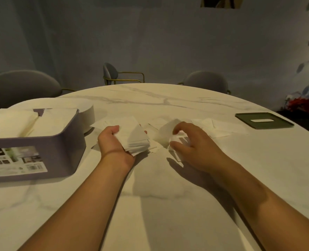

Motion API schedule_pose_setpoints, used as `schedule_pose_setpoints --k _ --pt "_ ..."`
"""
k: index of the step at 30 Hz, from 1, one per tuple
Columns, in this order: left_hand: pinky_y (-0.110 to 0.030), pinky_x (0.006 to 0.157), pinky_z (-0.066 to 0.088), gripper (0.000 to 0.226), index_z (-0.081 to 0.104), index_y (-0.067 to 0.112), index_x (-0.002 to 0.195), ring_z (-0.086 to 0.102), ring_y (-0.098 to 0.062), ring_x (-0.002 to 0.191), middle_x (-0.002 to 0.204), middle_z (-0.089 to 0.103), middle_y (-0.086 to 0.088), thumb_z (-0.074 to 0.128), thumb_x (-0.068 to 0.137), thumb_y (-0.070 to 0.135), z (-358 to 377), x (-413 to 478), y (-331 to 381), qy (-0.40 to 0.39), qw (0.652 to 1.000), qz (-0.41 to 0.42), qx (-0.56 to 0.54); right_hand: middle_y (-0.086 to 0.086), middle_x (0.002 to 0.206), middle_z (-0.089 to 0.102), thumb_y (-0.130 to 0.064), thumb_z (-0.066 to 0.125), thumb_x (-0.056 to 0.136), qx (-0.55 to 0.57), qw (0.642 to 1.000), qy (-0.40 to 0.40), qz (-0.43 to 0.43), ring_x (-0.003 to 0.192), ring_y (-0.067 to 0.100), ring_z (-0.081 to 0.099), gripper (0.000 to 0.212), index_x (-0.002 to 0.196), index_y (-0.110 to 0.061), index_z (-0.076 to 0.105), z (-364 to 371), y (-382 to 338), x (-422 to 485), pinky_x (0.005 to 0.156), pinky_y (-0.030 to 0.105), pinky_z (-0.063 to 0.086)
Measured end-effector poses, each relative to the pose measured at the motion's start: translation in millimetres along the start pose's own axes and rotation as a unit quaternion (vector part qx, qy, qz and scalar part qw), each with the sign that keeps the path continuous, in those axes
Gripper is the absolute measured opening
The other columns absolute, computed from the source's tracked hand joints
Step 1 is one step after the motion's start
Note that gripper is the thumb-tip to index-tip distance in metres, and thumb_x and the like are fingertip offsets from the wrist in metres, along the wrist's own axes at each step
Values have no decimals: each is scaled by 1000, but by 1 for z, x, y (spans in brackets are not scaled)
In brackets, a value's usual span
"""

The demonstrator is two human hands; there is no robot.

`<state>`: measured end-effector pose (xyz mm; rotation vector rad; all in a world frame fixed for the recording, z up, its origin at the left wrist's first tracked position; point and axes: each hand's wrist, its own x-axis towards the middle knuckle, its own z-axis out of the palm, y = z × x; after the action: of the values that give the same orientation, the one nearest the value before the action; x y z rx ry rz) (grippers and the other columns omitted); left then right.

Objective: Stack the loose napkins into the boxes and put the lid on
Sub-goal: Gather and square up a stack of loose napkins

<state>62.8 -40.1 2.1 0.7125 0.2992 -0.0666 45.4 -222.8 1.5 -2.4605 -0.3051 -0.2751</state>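
The left hand (113,142) lies palm up on the marble table (168,187), its fingers curled round a stack of napkins (136,139) that rests across the palm. Just beside it the right hand (195,147) hovers claw-like over the loose napkins (215,128); thumb and forefinger seem to pinch one sheet, though the white blurs. The purple box (59,147), partly filled, stands left; the dark lid (244,118) lies far right.

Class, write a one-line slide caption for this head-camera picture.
Left hand grips a napkin stack, right hand pinches loose napkins on the table; purple box open, green lid lying apart.
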Motion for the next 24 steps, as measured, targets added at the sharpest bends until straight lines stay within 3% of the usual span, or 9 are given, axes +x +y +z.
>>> schedule_pose_setpoints --k 4,8,10,12,15,17,19,21,24 --pt "-50 86 46 31 63 10 94 60 -33 80 86 67 -16 43 86 31 4 -1 -5 -1 999 -5 54 -8 152 33 -53 47 93 -80 994 -69 -1 136 17 33 54 142 -41 31 11 2 6 111 39 30" --pt "-49 86 46 34 65 8 89 60 -33 78 84 67 -17 41 87 33 6 -3 -8 -16 995 -22 96 -5 135 50 -39 44 98 -1 999 -47 26 119 14 47 42 138 -24 46 11 7 8 104 35 37" --pt "-52 88 45 36 65 9 96 60 -34 81 92 66 -17 41 87 35 6 -3 -10 -28 994 -32 100 -11 116 53 -32 47 98 132 988 48 69 104 8 49 33 128 -22 57 5 6 10 94 27 40" --pt "-51 90 44 37 65 10 99 60 -33 82 93 66 -17 41 88 34 8 -5 -12 -41 994 -38 90 -15 106 55 -30 55 94 240 948 175 117 93 6 53 21 113 -23 64 -3 9 14 91 27 45" --pt "-44 84 45 33 64 9 100 60 -32 80 92 65 -17 41 88 30 15 -12 -19 -53 996 -37 65 -12 92 58 -27 66 89 276 883 335 178 81 8 54 9 95 -24 61 -18 15 16 85 26 51" --pt "-41 78 47 30 64 9 95 60 -33 82 89 66 -16 44 86 28 20 -16 -27 -53 996 -44 57 -14 86 52 -19 66 88 251 865 396 178 78 6 51 12 93 -21 55 -25 18 15 82 22 52" --pt "-41 78 46 29 64 8 96 60 -34 82 84 67 -15 46 85 29 25 -22 -36 -57 994 -66 62 -13 88 50 -14 67 87 192 891 397 110 77 2 50 22 98 -21 48 -27 14 12 74 12 49" --pt "-40 77 45 28 63 8 96 59 -33 77 80 67 -15 48 85 30 28 -26 -43 -65 992 -83 67 -9 102 51 -13 68 86 139 931 336 46 80 3 52 34 108 -25 44 -24 5 9 71 5 44" --pt "-35 69 48 23 62 11 97 59 -31 71 78 64 -12 49 87 28 30 -27 -47 -83 993 -66 49 -2 114 56 -14 71 83 31 971 234 -36 89 10 56 58 131 -27 40 -15 -11 6 84 19 47"
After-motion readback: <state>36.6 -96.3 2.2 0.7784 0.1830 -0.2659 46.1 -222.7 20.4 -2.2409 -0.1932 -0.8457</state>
